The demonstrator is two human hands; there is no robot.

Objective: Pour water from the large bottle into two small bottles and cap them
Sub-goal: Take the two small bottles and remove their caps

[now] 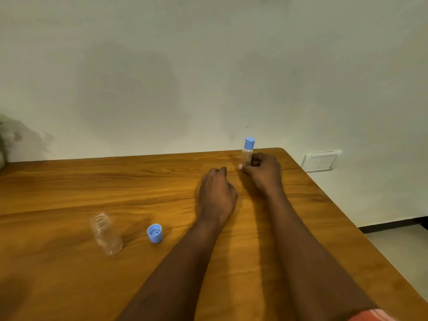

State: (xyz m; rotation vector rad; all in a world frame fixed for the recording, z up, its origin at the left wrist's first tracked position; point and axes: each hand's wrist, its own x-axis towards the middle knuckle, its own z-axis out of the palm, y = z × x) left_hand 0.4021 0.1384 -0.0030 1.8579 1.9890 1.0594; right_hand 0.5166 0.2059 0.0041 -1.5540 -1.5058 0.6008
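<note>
A small clear bottle with a blue cap (247, 150) stands upright near the far right corner of the wooden table (69, 186). My right hand (261, 173) is closed around its lower part. My left hand (215, 195) rests on the table just to the left of it, fingers curled, holding nothing that I can see. A second small clear bottle (106, 234) stands uncapped at the near left. Its blue cap (154, 232) lies loose on the table to its right, inner side up. No large bottle is in view.
The table's right edge runs diagonally from the far corner toward me, with floor beyond it. A white wall socket (320, 160) sits on the wall past that edge. A blurred plant (5, 133) shows at the far left.
</note>
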